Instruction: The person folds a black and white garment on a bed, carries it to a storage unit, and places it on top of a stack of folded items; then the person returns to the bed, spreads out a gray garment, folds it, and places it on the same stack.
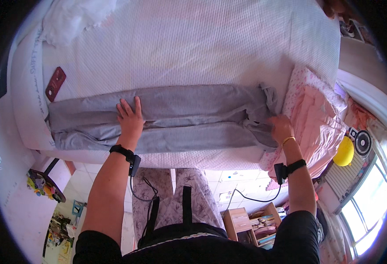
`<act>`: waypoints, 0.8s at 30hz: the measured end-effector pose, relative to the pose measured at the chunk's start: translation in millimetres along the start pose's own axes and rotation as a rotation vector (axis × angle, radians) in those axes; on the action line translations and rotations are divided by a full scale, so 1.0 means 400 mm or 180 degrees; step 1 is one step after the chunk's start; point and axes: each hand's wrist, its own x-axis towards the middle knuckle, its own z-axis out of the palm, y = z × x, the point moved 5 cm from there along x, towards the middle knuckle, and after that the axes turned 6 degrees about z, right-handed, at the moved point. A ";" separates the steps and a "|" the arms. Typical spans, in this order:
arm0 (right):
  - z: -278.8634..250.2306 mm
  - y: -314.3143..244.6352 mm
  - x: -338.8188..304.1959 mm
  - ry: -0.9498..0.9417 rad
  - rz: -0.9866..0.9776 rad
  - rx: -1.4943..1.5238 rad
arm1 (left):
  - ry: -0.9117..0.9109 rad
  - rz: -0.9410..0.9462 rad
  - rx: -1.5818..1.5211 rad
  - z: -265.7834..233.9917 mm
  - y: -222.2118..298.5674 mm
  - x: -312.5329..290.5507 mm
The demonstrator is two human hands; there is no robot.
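Observation:
Grey trousers (184, 103) lie stretched out sideways on the bed, both legs side by side, one end at the left and the waist end, bunched and uneven, at the right. My left hand (130, 118) rests flat on the trousers left of the middle, its fingers spread. At the right end my right hand (282, 128) is closed at the edge of the grey cloth, its fingertips partly hidden; it appears to pinch the fabric. Straps with small black devices and cables are round both my wrists.
The white quilted bed (220, 44) stretches beyond the trousers. A dark red phone case (55, 84) lies at the left, near white bunched cloth (72, 20). Folded pink bedding (314, 127) sits beside my right hand. On the right are a yellow balloon (343, 151) and a fan (363, 142).

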 end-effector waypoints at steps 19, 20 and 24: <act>0.000 0.313 0.294 0.1272 0.1811 0.1129 | -0.0314 -0.0097 -0.0087 0.001 -0.013 0.000; 0.011 0.322 0.303 0.1217 0.1898 0.1306 | -0.0331 -0.0120 -0.0039 -0.007 -0.025 -0.008; 0.132 0.416 0.389 0.0907 0.2082 0.2032 | -0.0449 -0.0209 0.0081 -0.036 -0.063 -0.030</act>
